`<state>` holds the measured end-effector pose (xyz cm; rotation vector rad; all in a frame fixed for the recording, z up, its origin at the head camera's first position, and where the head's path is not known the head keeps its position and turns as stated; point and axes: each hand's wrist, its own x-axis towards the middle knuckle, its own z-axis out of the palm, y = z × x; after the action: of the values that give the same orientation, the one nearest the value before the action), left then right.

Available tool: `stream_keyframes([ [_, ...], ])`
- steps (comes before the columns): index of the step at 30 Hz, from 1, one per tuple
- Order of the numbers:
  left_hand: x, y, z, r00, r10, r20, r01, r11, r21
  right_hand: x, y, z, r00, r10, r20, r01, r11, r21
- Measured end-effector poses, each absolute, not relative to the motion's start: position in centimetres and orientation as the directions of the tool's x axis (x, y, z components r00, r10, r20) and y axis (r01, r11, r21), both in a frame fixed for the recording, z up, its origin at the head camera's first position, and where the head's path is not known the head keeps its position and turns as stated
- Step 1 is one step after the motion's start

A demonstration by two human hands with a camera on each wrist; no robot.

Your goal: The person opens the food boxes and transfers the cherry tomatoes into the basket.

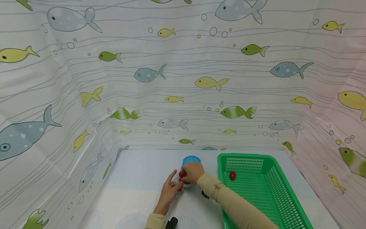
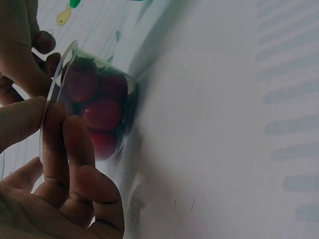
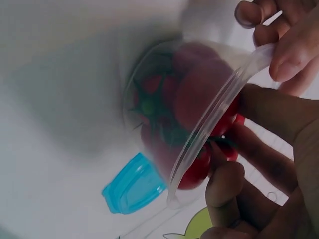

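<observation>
A clear plastic cup [image 3: 132, 89], filled with red cherry tomatoes [image 2: 101, 114], stands on the white table. My left hand [image 1: 169, 192] pinches its rim from the left, thumb and fingers on either side of the thin edge [image 2: 56, 82]. Over the mouth of the cup is my right hand [image 1: 193, 172], its thumb and fingers curled down around a tomato [image 3: 227, 119] at the top. Green stems show among the fruit in the right wrist view. In the head view my right hand hides most of the cup.
Just behind the cup stands a blue plastic tub [image 1: 191, 158]. To the right lies a green slotted basket [image 1: 218, 163] with one tomato [image 1: 233, 175] inside, and my right forearm crosses its near left part. A fish-patterned sheet [image 1: 183, 63] surrounds the table on the back and sides.
</observation>
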<state>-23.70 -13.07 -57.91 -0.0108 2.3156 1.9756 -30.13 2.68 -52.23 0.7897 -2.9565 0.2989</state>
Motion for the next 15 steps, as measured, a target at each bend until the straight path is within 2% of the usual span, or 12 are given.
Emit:
stream_keyframes([
  [15,-23.63,-13.19,-57.77,-0.995,0.066,-0.079,-0.067,0.171,0.983,-29.83,2.71,-52.05,-0.890,-0.439,0.121,-0.456,0.853,-0.253],
])
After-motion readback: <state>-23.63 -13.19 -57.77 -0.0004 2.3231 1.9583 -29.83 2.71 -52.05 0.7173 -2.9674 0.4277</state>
